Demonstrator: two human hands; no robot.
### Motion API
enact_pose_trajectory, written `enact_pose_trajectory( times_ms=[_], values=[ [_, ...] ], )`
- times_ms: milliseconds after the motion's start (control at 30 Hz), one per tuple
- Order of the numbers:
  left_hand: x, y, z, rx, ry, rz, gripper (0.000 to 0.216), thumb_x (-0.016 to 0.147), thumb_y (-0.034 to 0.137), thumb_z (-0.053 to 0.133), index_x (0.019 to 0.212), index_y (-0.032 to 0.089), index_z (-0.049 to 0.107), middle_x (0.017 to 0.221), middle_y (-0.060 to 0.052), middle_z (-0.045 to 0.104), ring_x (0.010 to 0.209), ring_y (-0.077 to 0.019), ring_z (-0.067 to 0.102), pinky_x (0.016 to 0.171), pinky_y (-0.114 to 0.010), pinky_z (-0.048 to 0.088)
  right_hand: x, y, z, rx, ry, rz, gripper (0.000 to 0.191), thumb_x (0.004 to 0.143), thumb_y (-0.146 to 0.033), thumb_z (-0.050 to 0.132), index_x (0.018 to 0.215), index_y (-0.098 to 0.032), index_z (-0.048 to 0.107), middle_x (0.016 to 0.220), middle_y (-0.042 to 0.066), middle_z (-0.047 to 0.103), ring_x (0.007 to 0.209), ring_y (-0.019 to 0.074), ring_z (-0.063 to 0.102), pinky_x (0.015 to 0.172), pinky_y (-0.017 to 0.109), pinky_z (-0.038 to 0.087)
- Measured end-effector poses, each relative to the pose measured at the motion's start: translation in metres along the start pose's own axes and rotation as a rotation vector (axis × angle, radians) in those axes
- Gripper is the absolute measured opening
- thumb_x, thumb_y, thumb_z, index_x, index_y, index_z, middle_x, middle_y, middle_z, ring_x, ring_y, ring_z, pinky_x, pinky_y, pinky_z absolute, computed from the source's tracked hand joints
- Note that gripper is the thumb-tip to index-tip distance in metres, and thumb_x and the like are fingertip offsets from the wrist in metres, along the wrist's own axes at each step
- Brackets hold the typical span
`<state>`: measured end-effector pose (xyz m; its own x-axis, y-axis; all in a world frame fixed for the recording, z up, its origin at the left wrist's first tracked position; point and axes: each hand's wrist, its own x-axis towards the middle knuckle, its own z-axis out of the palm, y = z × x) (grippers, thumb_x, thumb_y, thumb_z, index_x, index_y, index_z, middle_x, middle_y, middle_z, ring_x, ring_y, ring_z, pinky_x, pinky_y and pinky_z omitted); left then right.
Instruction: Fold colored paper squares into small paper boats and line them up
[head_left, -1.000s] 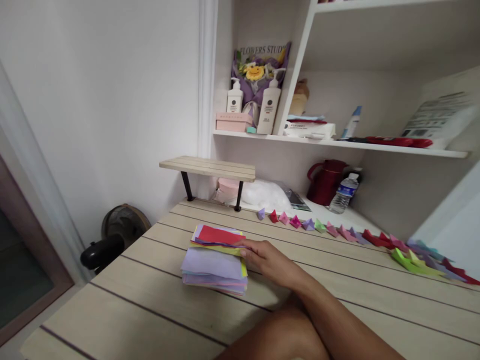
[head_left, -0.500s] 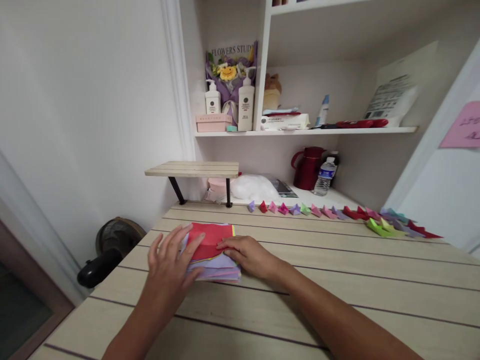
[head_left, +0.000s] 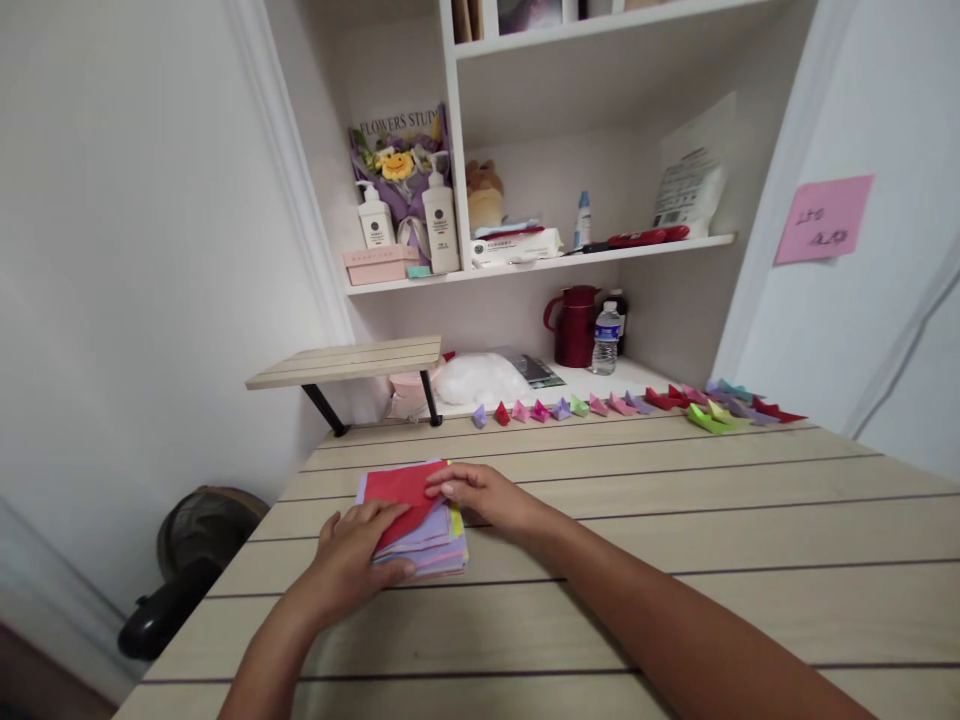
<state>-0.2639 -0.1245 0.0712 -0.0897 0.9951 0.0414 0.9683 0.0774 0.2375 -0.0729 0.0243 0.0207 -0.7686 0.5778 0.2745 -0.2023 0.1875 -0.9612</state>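
A stack of coloured paper sheets (head_left: 429,535) lies on the pale wooden table (head_left: 675,540), with a red sheet (head_left: 397,485) on top. My left hand (head_left: 352,555) rests on the stack's near left corner, fingers curled over the red sheet and thumb under the edge. My right hand (head_left: 480,495) presses its fingertips on the red sheet's right edge. A row of small folded paper boats (head_left: 622,404) in several colours runs along the table's far edge.
A small wooden riser shelf (head_left: 349,362) stands at the back left. Behind are white shelves with lotion bottles (head_left: 440,222), a dark red jug (head_left: 576,326), a water bottle (head_left: 604,340). A pink note (head_left: 823,218) hangs on the right wall; a fan (head_left: 187,560) sits on the floor, left.
My left hand came into view and settled on the stack, fingers closing on the red sheet. The view has swung right and the right hand stays on the paper.
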Motion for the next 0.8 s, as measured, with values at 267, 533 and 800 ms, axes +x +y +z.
enact_pose_trajectory(
  times_ms=[267,533,800],
  values=[
    [0.009,0.000,-0.012,-0.021,-0.040,0.002,0.059,0.078,0.053,0.064,0.134,0.033,0.060,0.139,-0.013,0.060,0.137,-0.0375,0.046,0.114,-0.065,0.025,0.004,0.022,-0.030,0.108,0.186,0.100,0.032,0.098,-0.035,0.061,0.123,-0.016,0.060,0.122,0.009,0.063,0.102,0.0226,0.066,0.086,0.043,0.057],
    [0.001,-0.014,-0.002,-0.140,0.089,0.137,0.045,0.095,0.049,0.041,0.133,0.035,0.060,0.135,-0.004,0.065,0.128,-0.0245,0.056,0.111,-0.047,0.042,0.007,0.035,-0.029,-0.026,0.194,0.039,0.033,0.098,-0.034,0.062,0.125,-0.017,0.059,0.124,0.009,0.062,0.104,0.0233,0.065,0.087,0.044,0.057],
    [0.003,-0.028,0.024,-0.202,0.323,0.098,0.055,0.094,0.058,0.036,0.126,0.026,0.067,0.130,-0.007,0.069,0.124,-0.0272,0.061,0.108,-0.049,0.046,-0.002,0.032,-0.024,-0.295,0.172,-0.114,0.029,0.097,-0.034,0.062,0.120,-0.016,0.062,0.119,0.008,0.064,0.099,0.0216,0.066,0.083,0.041,0.058]
  ],
)
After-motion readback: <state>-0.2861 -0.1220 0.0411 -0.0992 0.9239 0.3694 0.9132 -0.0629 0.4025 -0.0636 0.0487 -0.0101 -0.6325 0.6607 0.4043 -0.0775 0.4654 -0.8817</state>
